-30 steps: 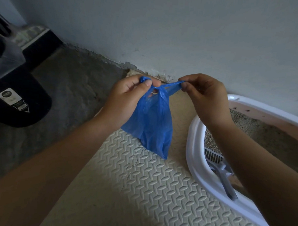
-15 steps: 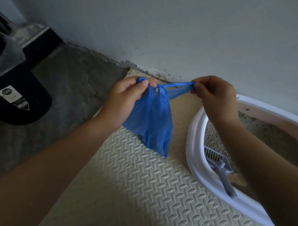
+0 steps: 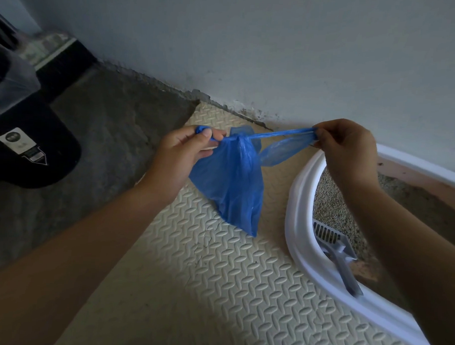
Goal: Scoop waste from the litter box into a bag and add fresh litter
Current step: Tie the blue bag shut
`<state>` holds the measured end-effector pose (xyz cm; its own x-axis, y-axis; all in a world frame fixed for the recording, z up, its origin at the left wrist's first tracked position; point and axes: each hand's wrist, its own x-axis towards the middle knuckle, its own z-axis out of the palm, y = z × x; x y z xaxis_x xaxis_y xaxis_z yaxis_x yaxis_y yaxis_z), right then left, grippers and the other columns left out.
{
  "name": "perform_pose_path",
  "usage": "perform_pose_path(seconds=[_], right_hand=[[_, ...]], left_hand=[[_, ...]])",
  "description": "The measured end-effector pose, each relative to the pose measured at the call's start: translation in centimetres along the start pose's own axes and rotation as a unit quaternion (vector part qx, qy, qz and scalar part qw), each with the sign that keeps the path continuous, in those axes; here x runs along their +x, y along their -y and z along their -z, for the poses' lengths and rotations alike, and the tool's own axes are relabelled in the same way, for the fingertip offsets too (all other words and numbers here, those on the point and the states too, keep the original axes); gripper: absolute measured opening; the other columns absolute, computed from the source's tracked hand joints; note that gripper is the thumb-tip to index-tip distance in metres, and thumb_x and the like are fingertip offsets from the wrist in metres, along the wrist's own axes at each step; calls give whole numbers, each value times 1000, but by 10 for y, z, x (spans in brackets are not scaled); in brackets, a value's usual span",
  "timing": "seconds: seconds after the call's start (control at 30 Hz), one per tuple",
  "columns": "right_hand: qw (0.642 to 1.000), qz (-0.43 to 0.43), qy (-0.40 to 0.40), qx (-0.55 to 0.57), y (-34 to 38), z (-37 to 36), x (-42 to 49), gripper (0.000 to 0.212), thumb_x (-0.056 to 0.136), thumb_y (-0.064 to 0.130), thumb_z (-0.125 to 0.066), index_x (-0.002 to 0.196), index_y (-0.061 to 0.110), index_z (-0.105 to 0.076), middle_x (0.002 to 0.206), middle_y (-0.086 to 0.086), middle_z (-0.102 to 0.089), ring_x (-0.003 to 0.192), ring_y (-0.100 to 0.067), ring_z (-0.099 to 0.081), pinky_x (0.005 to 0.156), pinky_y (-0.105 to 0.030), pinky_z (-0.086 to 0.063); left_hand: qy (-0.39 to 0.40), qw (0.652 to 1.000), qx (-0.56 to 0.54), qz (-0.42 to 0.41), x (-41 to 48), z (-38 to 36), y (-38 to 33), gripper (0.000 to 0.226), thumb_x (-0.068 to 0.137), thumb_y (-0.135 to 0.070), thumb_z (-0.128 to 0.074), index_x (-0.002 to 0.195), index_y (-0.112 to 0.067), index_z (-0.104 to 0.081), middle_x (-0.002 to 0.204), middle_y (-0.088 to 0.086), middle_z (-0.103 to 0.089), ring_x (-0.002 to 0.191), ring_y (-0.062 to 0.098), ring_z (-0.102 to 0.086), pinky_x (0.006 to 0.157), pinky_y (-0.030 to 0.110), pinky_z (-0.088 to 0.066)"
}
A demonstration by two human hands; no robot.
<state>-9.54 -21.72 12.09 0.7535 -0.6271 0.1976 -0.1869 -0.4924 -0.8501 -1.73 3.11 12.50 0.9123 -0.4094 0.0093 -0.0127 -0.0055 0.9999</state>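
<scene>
The left hand (image 3: 185, 155) and right hand (image 3: 344, 151) are each pinching a handle of the thin blue plastic bag (image 3: 231, 183), stretching the handles level. Its body is hanging lengthwise downward over the cream embossed foam mat (image 3: 216, 289), beside the white-rimmed litter box (image 3: 298, 201).

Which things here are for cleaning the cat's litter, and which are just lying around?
For the job: thin blue plastic bag, pinched by the left hand and right hand; white plastic litter box; grey slotted plastic scoop lying in it.
Just lying about: cream ridged foam mat; black rounded object with a white label.
</scene>
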Motion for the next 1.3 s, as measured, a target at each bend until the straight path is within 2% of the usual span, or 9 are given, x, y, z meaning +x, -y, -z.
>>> perform_pose_path(seconds=[0.2, 0.37, 0.47, 0.63, 0.73, 0.87, 0.97, 1.07, 1.3], right_hand=[[998, -26, -7, -54, -18, 8, -1, 12, 89, 15, -57, 88, 19, -68, 70, 0, -66, 73, -20, -65, 70, -33, -51], [996, -45, -7, -72, -26, 11, -2, 12, 90, 15, -57, 91, 16, -68, 71, 0, -66, 56, -15, -55, 48, -17, -41], [995, -59, -3, -75, -26, 10, -3, 12, 89, 17, -57, 91, 18, -68, 72, -1, -68, 61, -17, -59, 59, -27, -47], [998, -46, -35, 1, -7, 0, -5, 12, 89, 14, -56, 91, 18, -67, 74, 5, -68, 69, -5, -66, 76, -31, -56], [999, 13, -19, 45, 13, -14, -18, 13, 89, 14, -57, 97, 15, -66, 84, 5, -69, 76, -5, -68, 75, -24, -55], [996, 86, 21, 13, 24, -27, -28, 9, 89, 17, -59, 94, 17, -67, 88, 6, -68, 79, -2, -64, 71, -18, -51], [999, 30, -10, 33, 15, -24, -17, 7, 88, 22, -58, 88, 20, -65, 80, 8, -67, 76, -8, -64, 73, -31, -55], [999, -22, -29, 16, -1, -19, -6, 8, 88, 24, -57, 86, 19, -63, 76, 6, -65, 77, -16, -65, 75, -42, -56], [993, -103, -57, 3, -32, -12, 3, 13, 88, 23, -55, 89, 15, -65, 82, -5, -66, 74, -21, -61, 71, -37, -53]], left_hand=[[-32, 999, -6, 41, -1, 16, 16, 29, 99, -13, -44, 80, -16, -65, 102, -3, -72, 103, 16, -66, 93, 28, -49], [-48, 997, -2, 58, -3, 24, 20, 30, 100, -12, -42, 78, -14, -62, 95, -8, -72, 95, 10, -68, 85, 21, -51], [-53, 997, 16, 52, -3, 26, 24, 30, 100, -13, -41, 77, -16, -62, 93, -9, -73, 94, 10, -68, 84, 23, -51], [-16, 997, 70, 3, 2, 18, 24, 23, 100, -13, -44, 88, -22, -62, 99, -8, -68, 89, 9, -66, 81, 25, -52], [47, 989, 137, -34, 4, 9, 26, 22, 97, -8, -48, 96, -23, -63, 99, -11, -65, 90, 8, -66, 79, 26, -54], [38, 986, 158, -46, 5, 8, 25, 29, 98, -3, -44, 96, -25, -63, 88, -7, -65, 79, 3, -63, 73, 26, -56], [40, 981, 188, -34, 4, 14, 25, 16, 93, -16, -58, 100, -31, -61, 86, -10, -61, 68, 3, -58, 62, 19, -50], [51, 966, 252, -36, 2, 16, 26, 18, 84, -18, -71, 91, -33, -64, 89, -9, -66, 82, 7, -62, 74, 21, -50], [25, 977, 213, -3, 0, 21, 21, 11, 85, -4, -66, 89, -14, -68, 77, -7, -65, 61, -4, -58, 63, 10, -47]])
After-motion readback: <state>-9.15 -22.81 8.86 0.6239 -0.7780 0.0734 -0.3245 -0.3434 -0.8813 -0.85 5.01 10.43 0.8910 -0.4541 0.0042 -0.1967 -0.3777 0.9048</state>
